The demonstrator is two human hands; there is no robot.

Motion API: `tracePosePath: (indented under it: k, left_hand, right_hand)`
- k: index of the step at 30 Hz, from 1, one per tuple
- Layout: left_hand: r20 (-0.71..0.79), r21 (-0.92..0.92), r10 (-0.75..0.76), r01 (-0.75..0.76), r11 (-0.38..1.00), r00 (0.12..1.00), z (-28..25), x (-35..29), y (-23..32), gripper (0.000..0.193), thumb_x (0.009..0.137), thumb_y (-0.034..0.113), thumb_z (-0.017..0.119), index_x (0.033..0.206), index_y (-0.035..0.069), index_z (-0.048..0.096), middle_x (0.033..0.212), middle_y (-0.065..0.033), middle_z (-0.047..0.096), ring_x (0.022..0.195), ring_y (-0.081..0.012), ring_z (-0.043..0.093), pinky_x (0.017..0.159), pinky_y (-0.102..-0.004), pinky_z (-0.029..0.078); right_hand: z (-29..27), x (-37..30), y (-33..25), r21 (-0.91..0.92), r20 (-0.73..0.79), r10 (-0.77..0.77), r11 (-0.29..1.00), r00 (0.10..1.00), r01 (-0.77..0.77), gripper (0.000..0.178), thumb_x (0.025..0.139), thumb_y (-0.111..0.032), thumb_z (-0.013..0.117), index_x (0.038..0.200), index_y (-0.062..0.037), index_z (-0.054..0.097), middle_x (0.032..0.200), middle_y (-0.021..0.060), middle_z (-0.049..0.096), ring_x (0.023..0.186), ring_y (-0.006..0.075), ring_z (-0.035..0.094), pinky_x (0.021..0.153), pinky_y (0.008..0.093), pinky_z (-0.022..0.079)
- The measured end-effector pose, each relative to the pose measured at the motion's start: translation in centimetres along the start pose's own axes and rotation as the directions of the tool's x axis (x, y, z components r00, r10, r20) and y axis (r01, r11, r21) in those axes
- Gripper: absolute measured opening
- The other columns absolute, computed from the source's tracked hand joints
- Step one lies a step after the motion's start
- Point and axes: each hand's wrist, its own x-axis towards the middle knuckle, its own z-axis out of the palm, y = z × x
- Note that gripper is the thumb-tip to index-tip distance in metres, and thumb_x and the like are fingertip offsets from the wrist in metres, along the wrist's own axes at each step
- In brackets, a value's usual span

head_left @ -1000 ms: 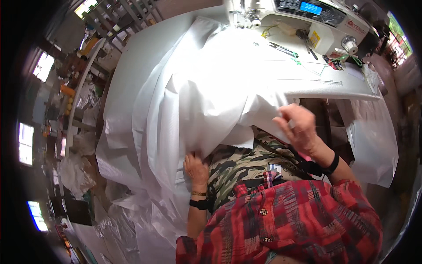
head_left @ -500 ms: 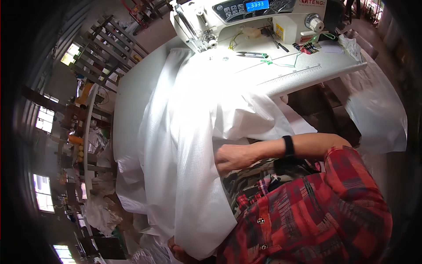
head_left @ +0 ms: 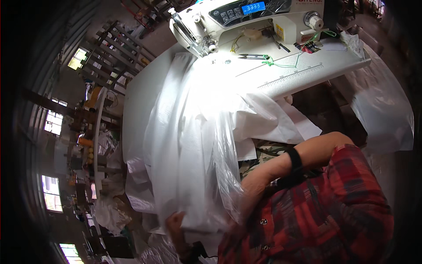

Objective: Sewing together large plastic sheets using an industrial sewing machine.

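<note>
A long white textured sheet (head_left: 176, 176) spreads from the sewing machine's needle area down over the table's near edge into my lap. At its lower edge my left hand (head_left: 176, 223) has its fingers curled on the material. A strip of clear, wrinkled plastic film (head_left: 225, 154) runs down the sheet's right side. My right hand (head_left: 237, 213) is low against this film, close to my body, blurred and partly hidden, so its fingers cannot be made out. The white sewing machine (head_left: 259, 22) stands at the back with its lamp glaring on the sheet.
On the table (head_left: 299, 79), black tweezers (head_left: 254, 56), green thread (head_left: 281, 65) and a dark tool (head_left: 281, 46) lie right of the needle. A translucent plastic sheet (head_left: 382, 110) hangs off the right end. Wooden slats (head_left: 116, 53) and bagged material (head_left: 112, 213) are on the left.
My right hand has moved down and toward my body from the sheet's right edge. My left hand has risen into view. The sheet's lower end has bunched up, and clear film now shows.
</note>
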Motion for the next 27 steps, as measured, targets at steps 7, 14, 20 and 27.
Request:
tracePosePath:
  k: [7, 14, 20, 27]
  left_hand:
    - [0.242, 0.281, -0.048, -0.022, 0.96, 0.969, 7.1, 2.2, -1.4, 0.018, 0.088, 0.012, 0.065, 0.082, -0.005, 0.064, 0.072, -0.01, 0.065, 0.067, -0.0181, 0.06, 0.065, -0.0297, 0.047]
    - [-0.073, 0.221, 0.62, -0.593, 0.774, 0.781, 8.1, -0.5, 8.5, 0.036, 0.083, 0.033, 0.075, 0.094, 0.002, 0.063, 0.088, -0.0142, 0.062, 0.083, -0.0353, 0.061, 0.072, -0.0427, 0.049]
    - [0.185, 0.493, 0.537, -0.55, 0.674, 0.823, 11.2, -0.1, 7.4, 0.021, 0.083, 0.017, 0.07, 0.082, 0.002, 0.055, 0.074, -0.013, 0.049, 0.071, -0.0347, 0.052, 0.063, -0.0437, 0.04]
    - [0.334, -0.449, 0.015, 0.145, 0.882, 0.943, 6.0, -3.7, 8.1, 0.017, 0.092, 0.013, 0.063, 0.098, -0.003, 0.06, 0.095, -0.009, 0.062, 0.083, -0.0227, 0.061, 0.071, -0.0363, 0.048]
  right_hand:
    - [-2.9, -12.0, -2.3, 0.008, -0.407, 0.463, 0.864, 0.787, -0.504, 0.03, 0.096, -0.028, 0.056, 0.089, -0.0002, 0.065, 0.069, -0.0019, 0.058, 0.062, 0.0068, 0.053, 0.054, 0.0277, 0.042]
    - [-0.5, -12.6, -8.1, -0.395, -0.919, -0.043, 0.14, 0.393, -0.908, 0.027, 0.094, -0.025, 0.056, 0.079, -0.0055, 0.066, 0.067, 0.0134, 0.064, 0.064, 0.0331, 0.063, 0.062, 0.042, 0.048]
    - [-0.2, -5.5, -6.2, -0.559, -0.777, -0.032, 0.493, 0.628, -0.666, 0.026, 0.094, -0.027, 0.056, 0.095, -0.0033, 0.067, 0.077, 0.0197, 0.066, 0.071, 0.0381, 0.064, 0.07, 0.0458, 0.05]
    - [-2.4, -1.6, -1.1, 0.06, -0.701, 0.264, 0.948, 0.663, -0.314, 0.043, 0.095, -0.036, 0.059, 0.114, 0.0023, 0.064, 0.096, 0.0132, 0.07, 0.085, 0.0174, 0.067, 0.078, 0.0296, 0.052]
